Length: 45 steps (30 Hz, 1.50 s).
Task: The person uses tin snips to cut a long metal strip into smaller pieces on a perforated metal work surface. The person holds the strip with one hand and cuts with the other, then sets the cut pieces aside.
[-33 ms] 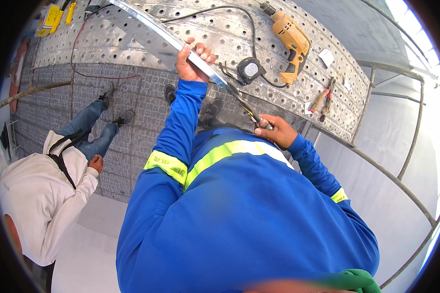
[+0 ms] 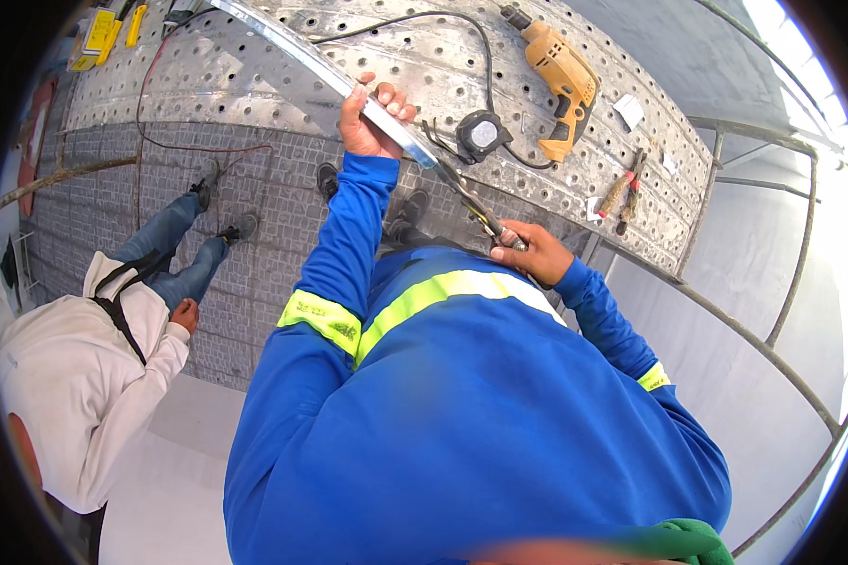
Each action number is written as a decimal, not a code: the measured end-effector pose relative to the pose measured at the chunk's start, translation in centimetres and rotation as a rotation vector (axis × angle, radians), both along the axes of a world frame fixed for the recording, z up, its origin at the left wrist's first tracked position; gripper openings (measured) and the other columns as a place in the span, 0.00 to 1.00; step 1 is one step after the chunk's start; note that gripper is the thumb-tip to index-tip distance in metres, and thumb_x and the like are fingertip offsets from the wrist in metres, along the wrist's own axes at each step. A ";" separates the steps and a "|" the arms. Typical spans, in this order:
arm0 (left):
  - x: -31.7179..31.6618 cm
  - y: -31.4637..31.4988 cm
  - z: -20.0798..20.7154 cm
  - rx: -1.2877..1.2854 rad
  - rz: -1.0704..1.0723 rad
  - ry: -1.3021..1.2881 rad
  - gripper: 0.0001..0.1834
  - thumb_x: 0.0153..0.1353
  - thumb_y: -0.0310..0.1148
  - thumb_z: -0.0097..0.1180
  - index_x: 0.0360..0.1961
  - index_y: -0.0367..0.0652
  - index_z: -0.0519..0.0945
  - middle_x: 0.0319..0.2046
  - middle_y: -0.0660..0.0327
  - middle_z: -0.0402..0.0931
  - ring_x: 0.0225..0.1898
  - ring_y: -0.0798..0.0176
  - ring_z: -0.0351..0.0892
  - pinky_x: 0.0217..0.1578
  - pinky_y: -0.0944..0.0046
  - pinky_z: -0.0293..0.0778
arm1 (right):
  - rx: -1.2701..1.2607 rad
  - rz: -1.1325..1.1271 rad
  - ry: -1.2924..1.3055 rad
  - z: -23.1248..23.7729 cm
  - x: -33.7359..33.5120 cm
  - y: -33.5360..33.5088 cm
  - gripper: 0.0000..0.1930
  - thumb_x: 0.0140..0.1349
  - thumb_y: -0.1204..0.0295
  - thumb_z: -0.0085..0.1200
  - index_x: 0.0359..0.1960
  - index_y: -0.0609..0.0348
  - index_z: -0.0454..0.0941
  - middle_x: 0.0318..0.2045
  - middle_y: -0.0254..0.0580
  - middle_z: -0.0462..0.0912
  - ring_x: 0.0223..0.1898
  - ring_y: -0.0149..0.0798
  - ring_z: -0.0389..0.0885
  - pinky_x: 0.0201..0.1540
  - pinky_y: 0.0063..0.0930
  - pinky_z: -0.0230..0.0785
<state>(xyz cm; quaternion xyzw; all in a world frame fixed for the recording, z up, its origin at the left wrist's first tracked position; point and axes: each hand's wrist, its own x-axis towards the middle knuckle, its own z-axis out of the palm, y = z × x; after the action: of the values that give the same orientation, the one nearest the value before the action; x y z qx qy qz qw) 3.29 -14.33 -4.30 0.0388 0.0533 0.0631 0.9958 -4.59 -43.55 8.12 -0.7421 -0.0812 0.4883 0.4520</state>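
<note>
The left hand [image 2: 375,122] curls its fingers and thumb around a silver metal channel [image 2: 297,47], which slants from ten o'clock to its near end at four. At that end sits the tip of a dark hand tool [image 2: 468,196], the right hand [image 2: 540,254] closed round its lower part. From the right hand, a tape measure [image 2: 482,137] lies at eleven o'clock, a yellow drill [image 2: 562,75] at twelve, red-handled tools [image 2: 616,196] at two, all on a perforated metal platform [image 2: 443,66].

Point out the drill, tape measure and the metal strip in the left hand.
Drill [image 2: 563,66], head view: on its tan motor housing.
Tape measure [image 2: 483,135], head view: on its round face.
Metal strip [image 2: 303,54], head view: midway along its length.
</note>
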 end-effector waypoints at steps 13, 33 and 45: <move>0.9 -0.3 2.8 0.518 0.075 0.326 0.20 0.61 0.39 0.69 0.48 0.48 0.72 0.36 0.60 0.76 0.36 0.52 0.84 0.39 0.49 0.85 | 0.012 -0.180 0.287 0.5 -0.1 -4.1 0.33 0.64 0.56 0.61 0.65 0.63 0.69 0.41 0.35 0.79 0.42 0.28 0.76 0.38 0.23 0.71; 1.2 -0.1 3.7 0.515 0.051 0.366 0.20 0.64 0.31 0.65 0.51 0.44 0.69 0.39 0.57 0.76 0.39 0.48 0.86 0.32 0.46 0.89 | 0.217 -1.066 0.011 -2.5 1.5 -11.6 0.30 0.70 0.55 0.55 0.65 0.64 0.67 0.47 0.45 0.81 0.45 0.38 0.82 0.48 0.35 0.77; 0.6 -0.1 4.4 0.557 0.046 0.307 0.21 0.75 0.38 0.46 0.65 0.44 0.62 0.60 0.38 0.70 0.59 0.32 0.74 0.58 0.36 0.76 | -0.573 -0.655 -0.503 -4.7 7.4 -14.0 0.39 0.61 0.47 0.60 0.67 0.61 0.66 0.54 0.52 0.78 0.53 0.44 0.79 0.51 0.39 0.74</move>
<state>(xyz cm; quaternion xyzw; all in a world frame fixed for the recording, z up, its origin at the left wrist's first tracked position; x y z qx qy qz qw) 3.91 -14.47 0.10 0.3178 0.1846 0.0913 0.9255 2.78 -57.51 3.43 -0.9176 0.1869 0.1295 0.3261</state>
